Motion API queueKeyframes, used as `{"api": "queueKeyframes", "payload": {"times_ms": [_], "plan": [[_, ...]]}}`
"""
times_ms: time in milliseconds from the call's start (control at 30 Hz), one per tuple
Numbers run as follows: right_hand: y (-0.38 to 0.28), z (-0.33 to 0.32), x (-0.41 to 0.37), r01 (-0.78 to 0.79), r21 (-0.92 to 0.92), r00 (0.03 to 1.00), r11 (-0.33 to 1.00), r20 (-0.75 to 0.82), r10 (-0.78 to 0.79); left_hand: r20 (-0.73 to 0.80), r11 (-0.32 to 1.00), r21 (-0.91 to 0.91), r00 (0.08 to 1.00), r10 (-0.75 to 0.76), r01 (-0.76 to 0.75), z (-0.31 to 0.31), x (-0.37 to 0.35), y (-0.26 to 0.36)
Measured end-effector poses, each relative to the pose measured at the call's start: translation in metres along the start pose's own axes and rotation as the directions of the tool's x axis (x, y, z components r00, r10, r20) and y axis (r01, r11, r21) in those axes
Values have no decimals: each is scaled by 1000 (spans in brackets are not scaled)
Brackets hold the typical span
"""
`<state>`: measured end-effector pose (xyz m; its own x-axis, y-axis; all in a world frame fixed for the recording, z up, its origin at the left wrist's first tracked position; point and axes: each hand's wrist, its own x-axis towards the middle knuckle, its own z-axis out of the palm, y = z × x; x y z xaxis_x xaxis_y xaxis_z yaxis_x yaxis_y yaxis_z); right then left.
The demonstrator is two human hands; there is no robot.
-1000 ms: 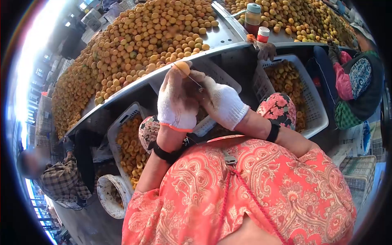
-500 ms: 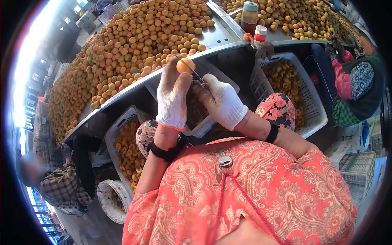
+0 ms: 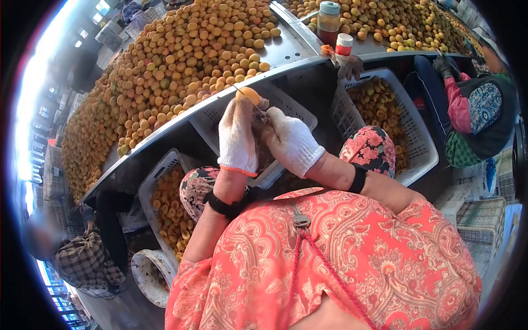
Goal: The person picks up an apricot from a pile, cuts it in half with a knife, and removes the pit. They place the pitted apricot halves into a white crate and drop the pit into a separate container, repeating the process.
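Note:
An orange apricot (image 3: pixel 248 96) is gripped in the fingertips of my left hand (image 3: pixel 237 137), which wears a stained white glove. My right hand (image 3: pixel 292 137), gloved the same way, is closed around a small thin-bladed knife (image 3: pixel 259 109). The blade lies against the apricot, and its tip shows beyond the far side of the fruit. Fingers hide the knife's handle. Both hands are close together above a plastic crate (image 3: pixel 280 99) between my knees.
A metal-edged table (image 3: pixel 286 41) carries heaped apricots (image 3: pixel 192 55). Crates of halved fruit stand left (image 3: pixel 173 203) and right (image 3: pixel 379 107). A white bucket (image 3: pixel 151 275) sits lower left. A jar (image 3: pixel 329 25) and a red bottle (image 3: pixel 344 45) stand on the rim. Co-workers sit on both sides.
My hands have come closer together. The apricot has moved slightly down, and the right hand's fingers now reach it, with the knife blade across it.

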<state>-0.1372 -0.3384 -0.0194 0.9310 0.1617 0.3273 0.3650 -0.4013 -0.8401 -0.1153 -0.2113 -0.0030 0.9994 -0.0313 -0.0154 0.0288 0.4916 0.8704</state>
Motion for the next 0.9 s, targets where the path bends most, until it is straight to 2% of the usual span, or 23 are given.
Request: {"api": "queueKeyframes", "payload": {"times_ms": [33,67,133,167,200,233,267,300,333,367,400,433,467,500,533,667,700,733,767,800,833,867,900], "plan": [[1,-1,1,-68,9,997,998,37,68,15,999,-3,999,37,-37,1,2,-1],[0,-3,1,-62,7,998,998,32,61,21,999,-4,999,43,-43,0,3,-1],[-3,-10,-1,-48,47,996,998,77,44,-73,994,-103,997,-29,21,-6,6,4],[-8,-18,-4,9,164,999,986,51,-18,-20,988,-149,999,42,-44,-22,17,-3],[-3,-21,-5,8,174,1000,985,-11,-6,-23,986,-146,997,73,-76,-25,20,-7],[-5,-22,-5,67,346,991,936,-130,-23,0,992,-13,992,125,-125,-28,18,-7],[1,-30,-4,169,194,967,966,-224,-124,3,975,131,984,180,-179,-31,12,-2],[5,-35,-1,109,432,983,896,-179,-33,45,963,212,986,161,-167,-23,3,2],[-3,-35,3,102,467,982,879,-190,-13,93,890,437,991,97,-128,-12,-10,8],[-2,-37,6,86,500,988,862,-153,-10,175,896,409,979,107,-171,-5,-14,-1],[-16,-46,4,-45,365,995,930,-70,76,266,838,479,953,146,-262,-1,-15,-3],[-15,-37,7,-11,417,994,909,-91,54,302,848,405,925,230,-343,3,-15,-6],[-8,-34,10,-52,466,997,883,-24,71,342,850,323,889,305,-416,3,-14,-7],[-5,-37,9,-198,557,980,807,106,167,320,835,364,898,303,-412,3,-16,-6],[-1,-35,11,-204,599,979,774,131,157,303,825,399,907,292,-399,2,-18,-4],[-17,-30,15,-197,658,980,727,143,136,410,706,516,863,295,-486,-1,-26,5],[-20,-22,16,-165,690,985,705,78,155,396,755,453,866,307,-475,1,-26,2],[-22,-14,17,-132,719,984,682,14,176,372,830,413,901,222,-375,2,-27,3],[-17,-9,19,-136,722,985,678,23,172,348,881,338,914,211,-332,3,-28,-1],[-7,-7,20,-87,712,985,697,-44,168,327,923,256,924,197,-287,5,-26,-9],[0,-7,21,-38,697,980,716,-113,163,306,914,233,917,257,-333,7,-24,-15],[3,-9,21,-42,697,980,716,-109,164,302,914,233,918,256,-332,10,-23,-18],[5,-11,22,-31,641,985,767,-112,133,256,970,68,943,211,-235,13,-22,-21]]}}
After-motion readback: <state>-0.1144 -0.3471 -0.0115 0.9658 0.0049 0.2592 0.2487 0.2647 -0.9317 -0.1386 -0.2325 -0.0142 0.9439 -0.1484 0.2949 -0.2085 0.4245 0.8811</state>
